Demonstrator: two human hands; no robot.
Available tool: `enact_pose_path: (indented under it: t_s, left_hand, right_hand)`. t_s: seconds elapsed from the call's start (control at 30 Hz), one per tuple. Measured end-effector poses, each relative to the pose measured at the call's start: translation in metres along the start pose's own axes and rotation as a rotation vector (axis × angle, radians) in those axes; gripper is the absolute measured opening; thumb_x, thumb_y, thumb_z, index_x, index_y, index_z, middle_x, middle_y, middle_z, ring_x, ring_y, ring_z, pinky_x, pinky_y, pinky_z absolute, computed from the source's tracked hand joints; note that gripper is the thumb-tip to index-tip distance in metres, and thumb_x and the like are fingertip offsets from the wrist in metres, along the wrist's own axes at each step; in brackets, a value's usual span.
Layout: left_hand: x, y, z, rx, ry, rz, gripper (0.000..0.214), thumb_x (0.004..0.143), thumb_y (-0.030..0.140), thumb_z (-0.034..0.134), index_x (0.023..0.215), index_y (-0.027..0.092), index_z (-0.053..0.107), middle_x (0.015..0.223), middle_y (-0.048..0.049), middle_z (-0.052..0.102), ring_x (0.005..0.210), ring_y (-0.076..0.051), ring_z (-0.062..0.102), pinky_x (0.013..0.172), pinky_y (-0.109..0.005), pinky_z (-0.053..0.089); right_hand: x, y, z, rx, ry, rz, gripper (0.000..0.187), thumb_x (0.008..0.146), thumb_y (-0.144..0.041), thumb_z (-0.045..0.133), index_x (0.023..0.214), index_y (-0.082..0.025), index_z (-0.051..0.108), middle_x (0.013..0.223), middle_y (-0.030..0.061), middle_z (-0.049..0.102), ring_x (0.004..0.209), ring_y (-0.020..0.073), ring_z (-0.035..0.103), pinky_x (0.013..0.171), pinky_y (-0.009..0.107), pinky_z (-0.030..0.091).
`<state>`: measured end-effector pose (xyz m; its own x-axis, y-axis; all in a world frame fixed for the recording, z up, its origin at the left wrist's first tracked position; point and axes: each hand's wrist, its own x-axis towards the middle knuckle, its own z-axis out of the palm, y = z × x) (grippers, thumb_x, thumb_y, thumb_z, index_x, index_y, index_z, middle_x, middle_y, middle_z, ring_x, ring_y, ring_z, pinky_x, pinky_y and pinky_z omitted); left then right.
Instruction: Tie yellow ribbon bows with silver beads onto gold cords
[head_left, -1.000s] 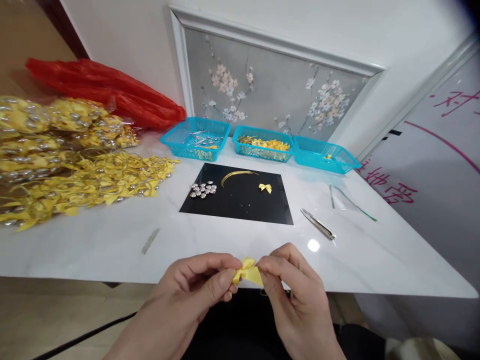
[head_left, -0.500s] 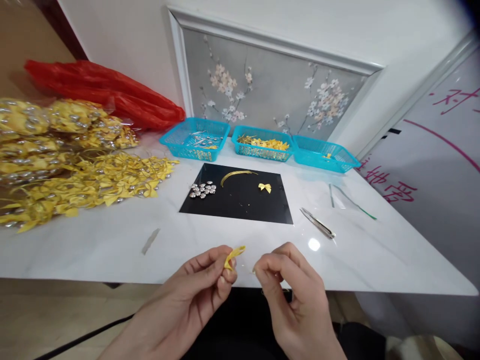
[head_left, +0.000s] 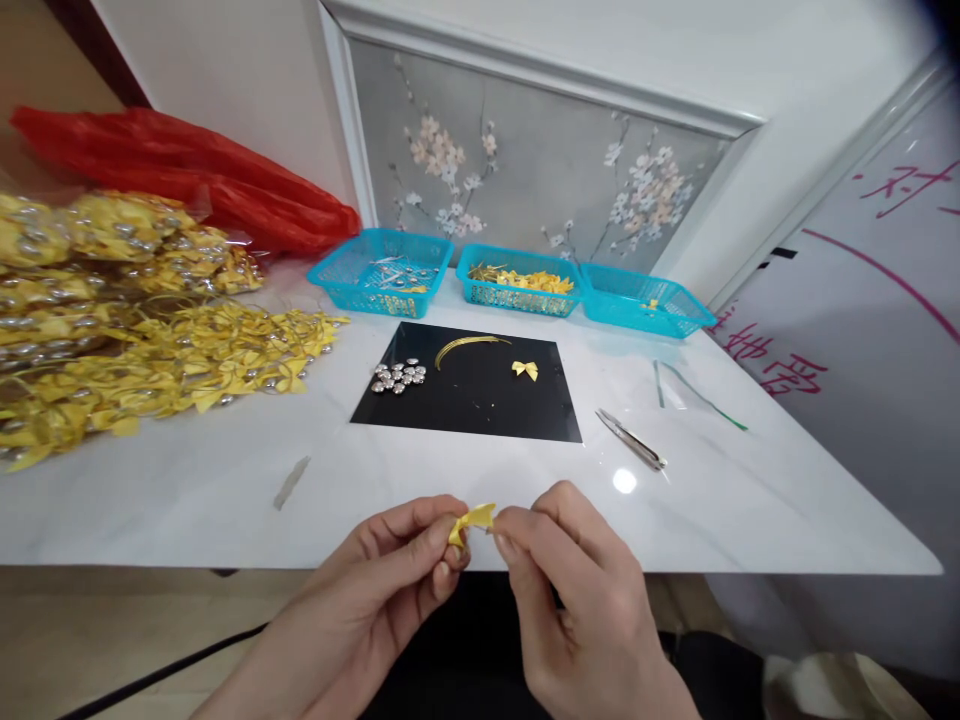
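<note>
My left hand (head_left: 390, 570) pinches a yellow ribbon bow (head_left: 475, 517) between thumb and fingers, just beyond the table's front edge. Right against the bow's free end, my right hand (head_left: 577, 580) is closed in a pinch. Something thin seems to show at its fingertips, but I cannot make out what it is. On the black mat (head_left: 465, 415) ahead of my hands lie silver heart-like beads (head_left: 397, 377), a bundle of gold cords (head_left: 469, 345) and another yellow bow (head_left: 525, 370).
Thread snips (head_left: 631, 440) lie right of the mat. Behind it stand three blue baskets, one with bows (head_left: 521, 302). Finished-looking yellow bow strings (head_left: 187, 350) are heaped at the left, near red plastic (head_left: 187, 165). A grey strip (head_left: 291, 482) lies left of my hands.
My right hand has moved left, from a short gap away to the bow's end. The bow has turned slightly in my left fingers. The view has shifted a little.
</note>
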<state>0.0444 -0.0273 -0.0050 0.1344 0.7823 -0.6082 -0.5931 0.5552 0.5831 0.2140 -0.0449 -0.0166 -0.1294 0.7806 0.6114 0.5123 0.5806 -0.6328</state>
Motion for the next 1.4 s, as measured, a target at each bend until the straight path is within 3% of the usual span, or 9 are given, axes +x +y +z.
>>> enact_pose_path:
  t_s: [0.1, 0.33, 0.53, 0.93, 1.4]
  left_hand:
    - [-0.002, 0.001, -0.003, 0.084, -0.035, 0.036, 0.014, 0.074, 0.004, 0.082, 0.085, 0.013, 0.081, 0.081, -0.0081, 0.077, 0.066, -0.012, 0.069, 0.066, -0.018, 0.062]
    - [-0.005, 0.004, 0.0, 0.119, -0.035, 0.042, 0.033, 0.053, 0.015, 0.097, 0.082, 0.014, 0.081, 0.077, -0.0052, 0.076, 0.064, -0.01, 0.065, 0.064, -0.016, 0.06]
    - [-0.006, 0.002, -0.001, 0.145, -0.076, 0.045, 0.022, 0.065, 0.015, 0.092, 0.084, 0.016, 0.082, 0.078, -0.004, 0.075, 0.067, -0.01, 0.065, 0.067, -0.016, 0.059]
    - [-0.008, 0.001, 0.002, 0.138, -0.078, 0.059, 0.021, 0.064, 0.017, 0.093, 0.081, 0.017, 0.082, 0.075, -0.0031, 0.075, 0.065, -0.01, 0.064, 0.064, -0.015, 0.058]
    - [-0.01, 0.001, 0.006, 0.188, -0.171, 0.091, 0.017, 0.066, 0.024, 0.092, 0.078, 0.017, 0.082, 0.071, -0.0008, 0.071, 0.065, -0.009, 0.059, 0.064, -0.014, 0.053]
  right_hand:
    - [0.001, 0.0, -0.002, 0.029, -0.029, 0.027, 0.025, 0.095, -0.002, 0.045, 0.1, -0.015, 0.066, 0.078, 0.0022, 0.045, 0.066, 0.0141, 0.046, 0.055, 0.028, 0.037]
    - [0.001, 0.004, -0.004, 0.064, -0.029, 0.024, 0.023, 0.095, -0.003, 0.045, 0.099, -0.016, 0.064, 0.079, 0.0019, 0.045, 0.065, 0.013, 0.048, 0.055, 0.026, 0.039]
    - [-0.001, 0.004, -0.002, 0.033, -0.029, 0.03, 0.024, 0.095, -0.003, 0.045, 0.1, -0.017, 0.063, 0.078, 0.0014, 0.043, 0.063, 0.0132, 0.046, 0.054, 0.027, 0.038]
    - [-0.001, 0.01, -0.006, 0.031, -0.097, 0.016, 0.025, 0.095, 0.0, 0.045, 0.103, -0.017, 0.062, 0.08, 0.0012, 0.043, 0.065, 0.0119, 0.045, 0.053, 0.025, 0.037]
    - [-0.003, 0.006, -0.001, 0.085, -0.053, 0.066, 0.023, 0.097, -0.006, 0.044, 0.097, -0.02, 0.062, 0.078, 0.0009, 0.046, 0.063, 0.0128, 0.049, 0.054, 0.026, 0.04]
